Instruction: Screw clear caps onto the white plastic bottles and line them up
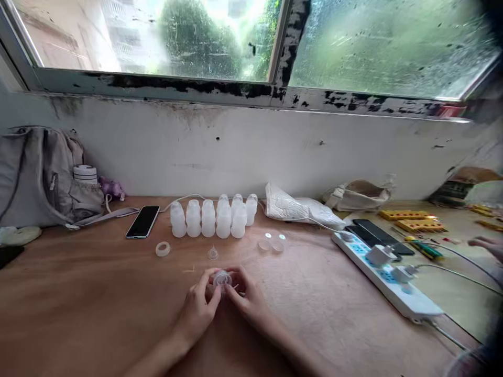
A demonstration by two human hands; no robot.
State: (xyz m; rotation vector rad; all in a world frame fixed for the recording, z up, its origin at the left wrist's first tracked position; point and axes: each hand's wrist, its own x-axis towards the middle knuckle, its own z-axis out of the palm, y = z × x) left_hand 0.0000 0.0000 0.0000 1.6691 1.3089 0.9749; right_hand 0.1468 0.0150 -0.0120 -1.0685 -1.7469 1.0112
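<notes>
Bottles (pixel 216 220), white and frosted, stand clustered on the worktop (pixel 98 293); all places taken from them. Clear cup (pixel 222 277) on their near side, held up between both hands. Left hand (pixel 200 301): grip closed on the cup's left side, thumb and forefinger against it. Right hand (pixel 249 296): grip likewise clamped on the opposite side; a pale sliver by its fingers, too small to tell. Between bottles and cup, a small clear fitting (pixel 212 254) lies alone. Near and left of the bottles, a tape roll (pixel 162 248); farther left, a dark-screened phone (pixel 143 222). Near and right of them, two clear discs (pixel 278 246) side by side. Well right, a power strip (pixel 387 277) with plugs in; beyond it, another person's hand (pixel 489 246).
</notes>
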